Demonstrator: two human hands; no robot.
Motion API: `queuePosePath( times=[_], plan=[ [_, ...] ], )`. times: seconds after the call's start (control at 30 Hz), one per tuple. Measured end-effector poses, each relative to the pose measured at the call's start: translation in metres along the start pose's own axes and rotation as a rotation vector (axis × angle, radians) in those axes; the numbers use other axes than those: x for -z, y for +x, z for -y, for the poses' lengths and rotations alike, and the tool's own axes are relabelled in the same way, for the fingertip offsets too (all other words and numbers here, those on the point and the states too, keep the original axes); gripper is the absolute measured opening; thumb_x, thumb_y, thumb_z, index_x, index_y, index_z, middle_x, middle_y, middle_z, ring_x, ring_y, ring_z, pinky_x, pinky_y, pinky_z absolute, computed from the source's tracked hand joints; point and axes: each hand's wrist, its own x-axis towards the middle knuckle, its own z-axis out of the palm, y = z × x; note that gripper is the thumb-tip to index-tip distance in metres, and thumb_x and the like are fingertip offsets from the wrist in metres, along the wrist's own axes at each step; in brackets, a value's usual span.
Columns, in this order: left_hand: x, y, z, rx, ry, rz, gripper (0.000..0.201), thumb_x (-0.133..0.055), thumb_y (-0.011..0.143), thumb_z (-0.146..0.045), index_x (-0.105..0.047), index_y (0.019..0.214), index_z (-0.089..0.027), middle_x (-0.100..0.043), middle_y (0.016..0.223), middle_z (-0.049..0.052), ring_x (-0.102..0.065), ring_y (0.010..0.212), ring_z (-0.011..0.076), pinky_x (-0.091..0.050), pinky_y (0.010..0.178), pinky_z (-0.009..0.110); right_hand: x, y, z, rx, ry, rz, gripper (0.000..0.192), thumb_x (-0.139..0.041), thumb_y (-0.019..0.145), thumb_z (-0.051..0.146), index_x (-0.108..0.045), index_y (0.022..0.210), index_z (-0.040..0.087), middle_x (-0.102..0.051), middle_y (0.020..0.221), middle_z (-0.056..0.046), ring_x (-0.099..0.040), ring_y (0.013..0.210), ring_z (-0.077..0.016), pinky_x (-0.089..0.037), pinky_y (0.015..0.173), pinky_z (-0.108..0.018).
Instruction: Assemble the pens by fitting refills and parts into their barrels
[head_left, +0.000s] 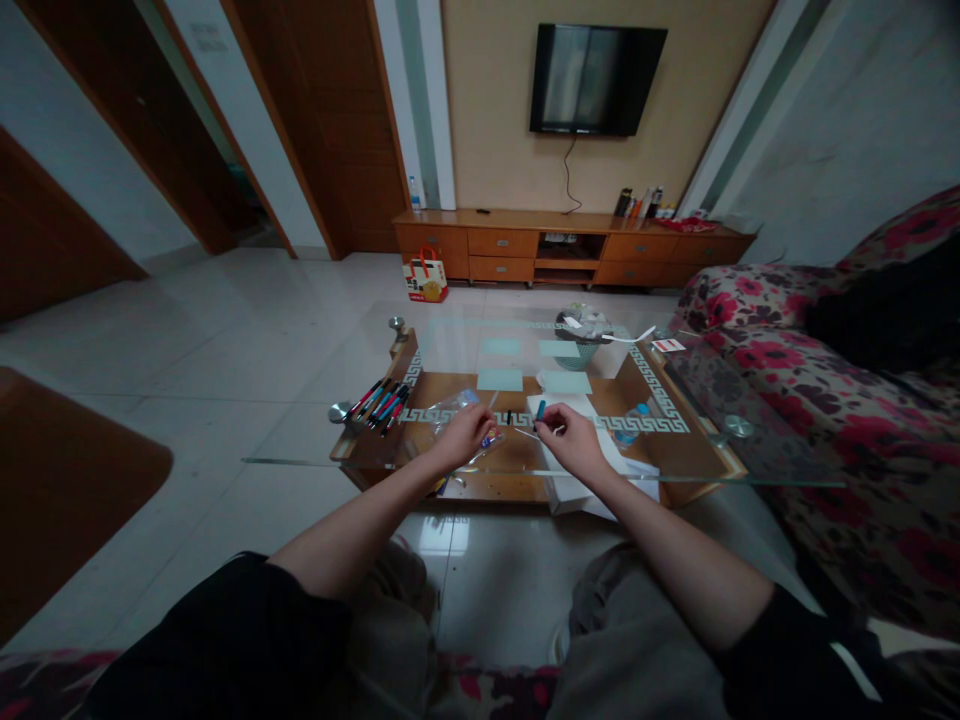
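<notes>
Pinching a small blue piece (540, 410), the R hand (571, 438) is over the near part of the glass bench (660, 424), just R of its ctr. Thumb & fingers closed on it, piece roughly upright, top end poking out above the grip. L hand (466, 437) is also over the near part of the bench, L of ctr; its fingers are curled in twd the thumb, nearly closed, but can't tell if they grip anything. Thin pale strip (493, 398) shows just past the L fingertips; contact unclear. Small black bit (509, 417) sits btwn the two hands, near bench ctr, apart from both.

Pile of pens (382, 403), mixed red/blue/black, on L end of bench. Clear plastic bag (448, 408) nr the L hand, L of bench ctr. White box (564, 490) low at near side of bench, under the R forearm.

Writing: card (669, 345) at far R of bench has red print, too small to read. Carrier bag (425, 280) on floor beyond bench, red/yellow print, illegible. TV (598, 80) on wall beyond bench, maker's mark on lower frame, also unreadable.
</notes>
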Motion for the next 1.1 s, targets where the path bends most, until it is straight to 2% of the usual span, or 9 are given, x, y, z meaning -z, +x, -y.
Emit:
queuePosePath(
  times=[0.17,0.3,0.43,0.57,0.67,0.83,0.9,1.0,1.1],
  plan=[
    [0.001,-0.001,-0.012,0.063,-0.166,-0.056,0.018,-0.051,0.095,-0.033,-0.057,0.087,-0.018,-0.061,0.082,0.002,-0.055,0.076,0.0154,-0.043,0.071,0.027,-0.004,0.003,-0.004,-0.018,-0.034,-0.097,0.016,-0.063,0.079,0.03,-0.063,0.089,0.019,-0.07,0.08,-0.003,-0.065,0.072,-0.0171,-0.049,0.069,-0.027],
    [0.0,-0.001,-0.018,0.109,-0.322,-0.058,0.019,-0.052,0.094,-0.035,-0.057,0.089,-0.018,-0.061,0.075,-0.001,-0.055,0.068,0.0133,-0.042,0.066,0.025,-0.007,0.004,-0.008,-0.108,-0.034,0.094,0.009,-0.064,0.07,0.023,-0.062,0.079,0.019,-0.068,0.068,-0.001,-0.065,0.065,-0.0175,-0.048,0.063,-0.025],
    [0.001,-0.002,-0.023,0.132,-0.463,-0.055,0.021,-0.055,0.092,-0.039,-0.058,0.091,-0.018,-0.062,0.075,-0.001,-0.058,0.067,0.0133,-0.044,0.065,0.025,-0.009,0.004,-0.008,-0.069,0.043,0.037,0.012,-0.061,0.074,0.024,-0.063,0.086,0.02,-0.071,0.076,-0.001,-0.068,0.072,-0.0175,-0.049,0.067,-0.026],
    [0.002,-0.003,-0.026,0.131,-0.531,-0.033,0.023,-0.057,0.092,-0.041,-0.058,0.092,-0.018,-0.063,0.075,0.0,-0.06,0.068,0.0135,-0.045,0.066,0.024,-0.008,0.003,-0.003,-0.131,0.034,0.018,0.011,-0.063,0.076,0.028,-0.06,0.083,0.02,-0.069,0.07,-0.001,-0.066,0.065,-0.0181,-0.05,0.064,-0.027],
    [0.001,-0.003,-0.026,0.133,-0.553,-0.03,0.023,-0.058,0.091,-0.041,-0.058,0.092,-0.018,-0.062,0.075,0.0,-0.059,0.068,0.0131,-0.045,0.066,0.024,-0.009,0.002,0.005,-0.108,0.203,-0.062,0.02,-0.06,0.083,0.034,-0.059,0.097,0.02,-0.073,0.084,-0.005,-0.067,0.07,-0.0175,-0.052,0.066,-0.028],
    [0.001,-0.003,-0.026,0.118,-0.565,-0.017,0.024,-0.059,0.091,-0.042,-0.059,0.091,-0.018,-0.062,0.074,0.0,-0.059,0.068,0.0129,-0.045,0.066,0.024,-0.009,0.0,0.016,-0.396,0.634,0.223,0.056,-0.067,0.078,0.025,-0.047,0.13,0.021,-0.072,0.075,0.0,-0.06,0.052,-0.0131,-0.047,0.05,-0.022],
    [0.001,-0.003,-0.026,0.118,-0.566,-0.013,0.023,-0.058,0.091,-0.041,-0.058,0.091,-0.018,-0.062,0.074,0.0,-0.059,0.067,0.0129,-0.045,0.065,0.024,-0.006,0.0,0.018,-0.506,0.775,0.308,0.047,-0.065,0.079,0.02,-0.054,0.125,0.02,-0.073,0.079,-0.004,-0.062,0.055,-0.0121,-0.048,0.05,-0.02],
    [0.001,-0.003,-0.026,0.125,-0.579,-0.007,0.023,-0.059,0.09,-0.041,-0.058,0.091,-0.018,-0.062,0.074,0.0,-0.059,0.067,0.0127,-0.045,0.065,0.024,-0.001,0.001,0.019,-0.586,0.941,0.334,0.022,-0.061,0.086,0.021,-0.065,0.106,0.015,-0.075,0.087,-0.01,-0.067,0.065,-0.0137,-0.054,0.058,-0.022],
    [0.0,-0.003,-0.025,0.13,-0.586,-0.008,0.024,-0.06,0.09,-0.041,-0.058,0.09,-0.018,-0.062,0.074,-0.001,-0.059,0.067,0.0127,-0.045,0.066,0.024,0.001,0.004,0.019,-0.656,1.036,0.323,0.017,-0.055,0.092,0.023,-0.065,0.1,0.013,-0.075,0.088,-0.013,-0.068,0.067,-0.015,-0.056,0.061,-0.023]
  ],
)
